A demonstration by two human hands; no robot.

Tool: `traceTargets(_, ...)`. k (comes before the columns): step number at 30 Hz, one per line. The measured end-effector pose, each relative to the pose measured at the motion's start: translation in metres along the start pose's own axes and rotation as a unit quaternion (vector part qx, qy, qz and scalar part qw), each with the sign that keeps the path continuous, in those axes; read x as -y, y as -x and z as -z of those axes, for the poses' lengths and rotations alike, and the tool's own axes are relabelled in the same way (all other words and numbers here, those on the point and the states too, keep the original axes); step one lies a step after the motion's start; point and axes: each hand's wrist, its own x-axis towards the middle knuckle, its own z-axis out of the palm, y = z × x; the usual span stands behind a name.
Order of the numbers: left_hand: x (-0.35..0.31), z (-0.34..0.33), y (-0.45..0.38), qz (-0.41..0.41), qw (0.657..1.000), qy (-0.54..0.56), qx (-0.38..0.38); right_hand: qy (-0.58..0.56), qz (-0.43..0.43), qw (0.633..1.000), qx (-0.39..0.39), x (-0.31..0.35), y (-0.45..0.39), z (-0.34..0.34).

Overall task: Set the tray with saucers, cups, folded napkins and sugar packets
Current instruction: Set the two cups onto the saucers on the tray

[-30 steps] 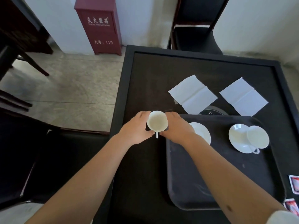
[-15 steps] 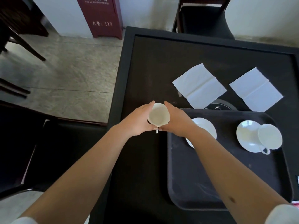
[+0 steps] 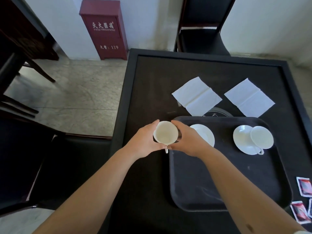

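A white ceramic cup (image 3: 165, 133) is cradled by the left hand (image 3: 144, 141) and right hand (image 3: 188, 141); placement on the bare white saucer (image 3: 205, 135) beside the right hand seems next.

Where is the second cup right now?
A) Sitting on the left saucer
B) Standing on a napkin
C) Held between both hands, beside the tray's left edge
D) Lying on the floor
C: the cup is cradled by the left hand and right hand, next to the tray; the left saucer is bare.
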Motion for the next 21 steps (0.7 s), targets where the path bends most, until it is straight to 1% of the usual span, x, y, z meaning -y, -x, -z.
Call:
traceTargets(5,-0.02,-0.009,0.043,-0.009,0.999,0.035,0.013,0.024,0.009,1.0,-0.014,0.005,0.046,0.001)
traceTargets(9,-0.037,-0.021,0.071,-0.035,0.999,0.037,0.018,0.02,-0.006,0.999,-0.029,0.001,0.087,-0.002)
traceTargets(13,-0.052,-0.037,0.087,-0.059,0.997,0.028,0.046,0.006,-0.021,0.999,-0.046,-0.006,0.126,0.002)
traceTargets(18,-0.073,-0.06,0.096,-0.069,0.997,0.01,0.03,-0.015,-0.041,0.997,-0.06,-0.019,0.16,0.013)
traceTargets(21,-0.085,-0.076,0.095,-0.057,0.998,0.027,0.023,-0.015,-0.035,0.997,-0.062,-0.028,0.167,0.024)
